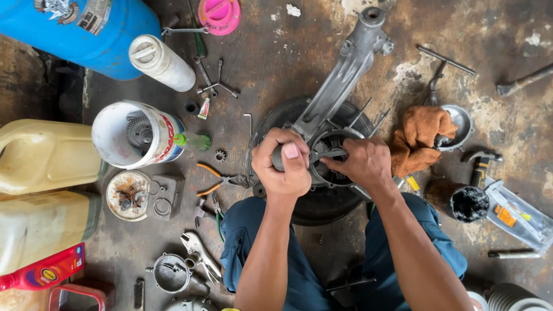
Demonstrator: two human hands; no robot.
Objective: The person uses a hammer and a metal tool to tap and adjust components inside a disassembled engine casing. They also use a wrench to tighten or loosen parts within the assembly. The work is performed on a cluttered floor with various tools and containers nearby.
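Down on the oil-stained floor (299, 57), between the person's knees, sits a grey metal engine casing (345, 69), its long arm running up and away while its round end lies over a black tyre (322, 204). Inside that round end there's a dark ring-shaped part (333, 151), and both hands are right on it. The left hand (283, 164) is wrapped in a tight grip around a dark tool handle (277, 158), thumb pressed on top. The right hand (362, 162) is curled over the ring's right edge, fingers closed on the thin end of the tool; exactly what they pinch can't be made out.

Just right of that hand lies a crumpled orange rag (419, 138), touching a small shiny metal bowl (461, 124). Left of the tyre, orange-handled pliers (216, 179) rest on the floor, with a small gear (220, 155) above them. Further left stands a white tub (135, 135) holding gears, a rusty lid (128, 196) below it, and yellowish jugs (43, 155) at the edge. A blue drum (86, 31) fills the top-left corner.
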